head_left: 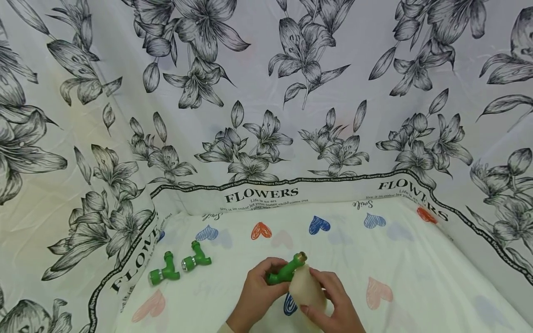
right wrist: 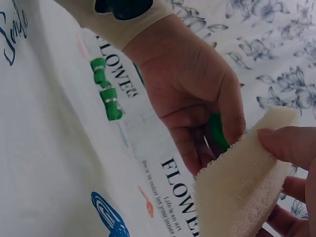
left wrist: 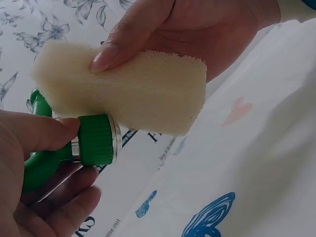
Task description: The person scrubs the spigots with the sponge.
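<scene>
My left hand (head_left: 260, 289) grips a green plastic pipe fitting (head_left: 286, 270) with a brass-coloured end, low in the middle of the head view. Its ribbed green cap (left wrist: 98, 139) with a metal ring shows in the left wrist view, thumb and fingers curled round the fitting's body. My right hand (head_left: 333, 300) holds a cream sponge (head_left: 307, 290) against the fitting, thumb (left wrist: 123, 39) pressed on the sponge's (left wrist: 143, 89) upper face. From the right wrist, the sponge (right wrist: 242, 182) lies in front of the left hand (right wrist: 197, 98), with a sliver of green fitting (right wrist: 217, 131) between its fingers.
Two more green fittings (head_left: 164, 273) (head_left: 195, 260) lie on the cloth to the left, near the "FLOWERS" border. The work surface is a white sheet with coloured hearts (head_left: 395, 286). Flower-printed fabric walls (head_left: 266, 92) rise at the back and both sides.
</scene>
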Tool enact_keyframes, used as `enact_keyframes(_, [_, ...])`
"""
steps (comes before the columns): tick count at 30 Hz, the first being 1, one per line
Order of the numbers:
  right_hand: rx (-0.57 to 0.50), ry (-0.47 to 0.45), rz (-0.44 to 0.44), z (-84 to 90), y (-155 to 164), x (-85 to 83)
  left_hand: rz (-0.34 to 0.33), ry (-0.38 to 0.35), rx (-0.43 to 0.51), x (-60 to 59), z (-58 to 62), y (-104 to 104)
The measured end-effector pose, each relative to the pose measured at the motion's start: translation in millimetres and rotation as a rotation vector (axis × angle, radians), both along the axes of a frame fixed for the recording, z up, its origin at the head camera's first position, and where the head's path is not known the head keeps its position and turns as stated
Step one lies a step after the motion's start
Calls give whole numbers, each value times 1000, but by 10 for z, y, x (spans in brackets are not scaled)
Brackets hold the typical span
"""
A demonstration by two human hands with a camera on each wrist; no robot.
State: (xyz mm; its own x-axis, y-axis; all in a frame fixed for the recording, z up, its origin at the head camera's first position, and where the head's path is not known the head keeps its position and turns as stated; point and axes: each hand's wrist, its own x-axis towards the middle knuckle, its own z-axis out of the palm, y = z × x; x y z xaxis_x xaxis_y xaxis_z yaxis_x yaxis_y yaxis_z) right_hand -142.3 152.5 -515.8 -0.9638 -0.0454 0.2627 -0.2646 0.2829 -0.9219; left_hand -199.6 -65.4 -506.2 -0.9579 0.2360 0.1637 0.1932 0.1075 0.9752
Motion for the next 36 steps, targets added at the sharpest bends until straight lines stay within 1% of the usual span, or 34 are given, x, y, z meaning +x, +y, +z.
enact_keyframes(4, [-88, -36, -26, 46, -6, -3, 4, -47, 31, -6, -4, 14])
enact_keyframes(7, [-161, -44, -62, 88, -6, 8, 8, -81, 87, 0, -3, 45])
enact_keyframes(9, [-185, -60, -75, 116, -12, 20, 13, -107, 128, 11, 5, 67])
enact_keyframes(13, [-186, -53, -66, 140, -25, 30, 30, -144, 176, 30, 20, 92])
enact_keyframes(17, [-169, -53, -65, 134, -31, 14, 29, -155, 182, 35, 13, 88])
enact_keyframes(21, [-165, -102, -64, 111, -12, -23, 4, -160, 197, 31, 12, 67])
enact_keyframes(27, [-154, -192, -86, 62, 45, -104, -53, -174, 250, 46, 50, 34])
enact_keyframes(29, [-167, -215, -90, 48, 58, -119, -72, -174, 264, 54, 55, 27])
enact_keyframes(32, [-180, -235, -86, 36, 65, -130, -87, -183, 279, 59, 66, 26])
enact_keyframes(36, [-186, -236, -63, 24, 66, -128, -94, -184, 280, 61, 73, 27])
